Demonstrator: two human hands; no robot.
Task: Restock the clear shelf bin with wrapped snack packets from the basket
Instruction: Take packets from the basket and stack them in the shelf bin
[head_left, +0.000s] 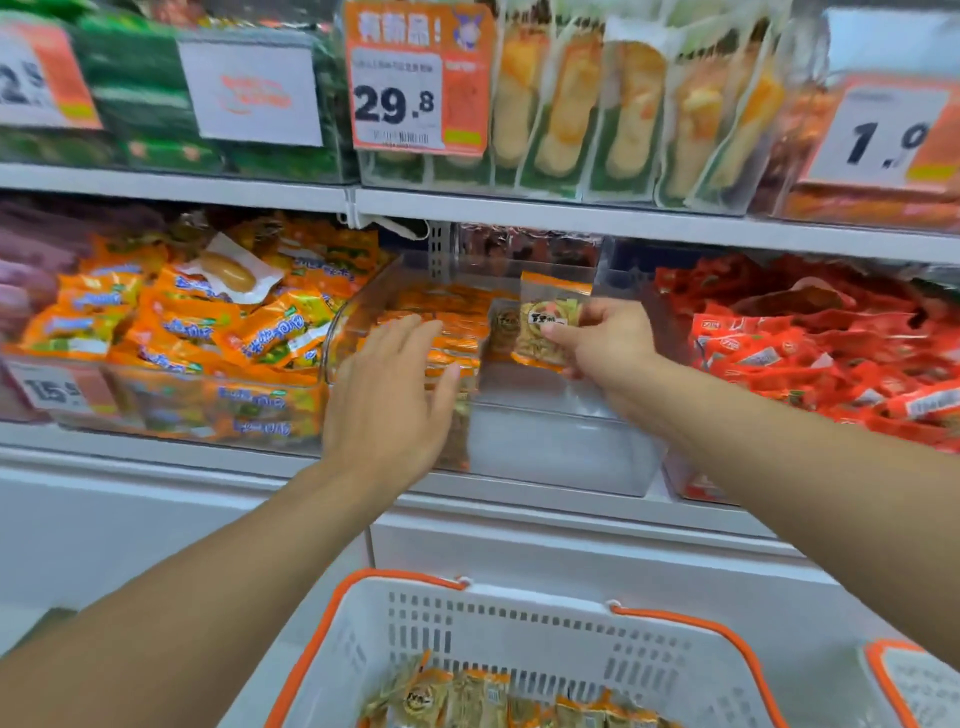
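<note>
The clear shelf bin (545, 447) sits on the middle shelf between a bin of orange packets and a bin of red ones; its left side is stacked with orange-wrapped packets (457, 312), while its right front part is bare. One wrapped snack packet (548, 327), clear with an orange top edge and a round label, is held upright over the bin. Below, the white basket (519, 634) with orange rim holds more such packets (467, 699) along its bottom.

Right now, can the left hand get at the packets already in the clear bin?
Probably yes. The left hand is open at the clear bin's front left, fingers over the packets inside. The bin is open-topped, and the right hand, holding one packet, stays to the right.
</note>
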